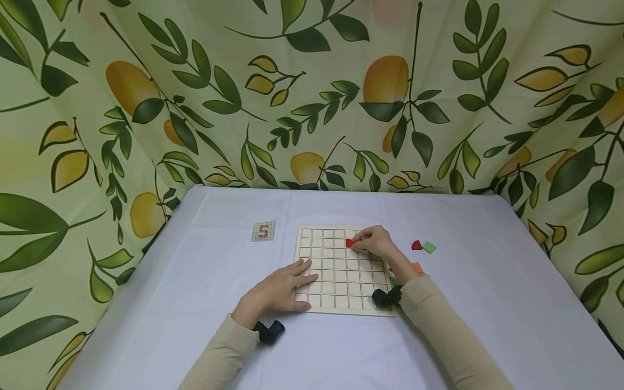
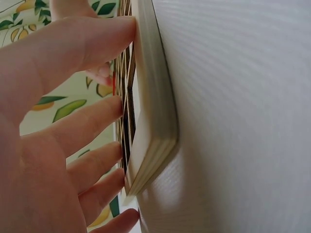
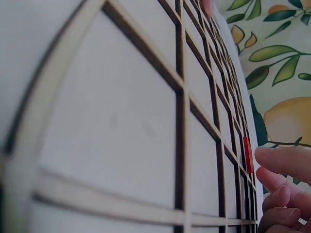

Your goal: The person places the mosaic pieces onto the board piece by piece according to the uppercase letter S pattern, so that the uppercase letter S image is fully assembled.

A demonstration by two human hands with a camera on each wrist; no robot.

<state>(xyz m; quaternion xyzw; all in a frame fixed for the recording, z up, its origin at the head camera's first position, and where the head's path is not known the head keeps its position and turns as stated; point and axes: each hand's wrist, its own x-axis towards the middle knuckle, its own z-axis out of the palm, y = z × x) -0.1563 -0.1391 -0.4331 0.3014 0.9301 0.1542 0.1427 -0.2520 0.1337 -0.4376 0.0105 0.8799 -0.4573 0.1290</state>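
A pale wooden grid board [image 1: 336,271] lies flat on the table. My left hand [image 1: 279,287] rests on its left edge, fingers spread over the squares; in the left wrist view the thumb and fingertips [image 2: 116,107] meet the board's side and top. My right hand [image 1: 374,241] is over the upper right part, fingers bent. Its fingertips pinch a small red tile [image 1: 349,243] at one square; the tile's right side is hidden by them. In the right wrist view the red tile [image 3: 248,154] sits at the grid's surface, against the fingertips [image 3: 265,156].
Left of the board lies a small gridded card [image 1: 263,231] with a reddish S-like figure. To the right are a red piece [image 1: 416,245], a green piece [image 1: 429,247] and an orange piece [image 1: 417,267], with others partly hidden by the right arm. A leaf-patterned curtain [image 1: 322,108] surrounds the table.
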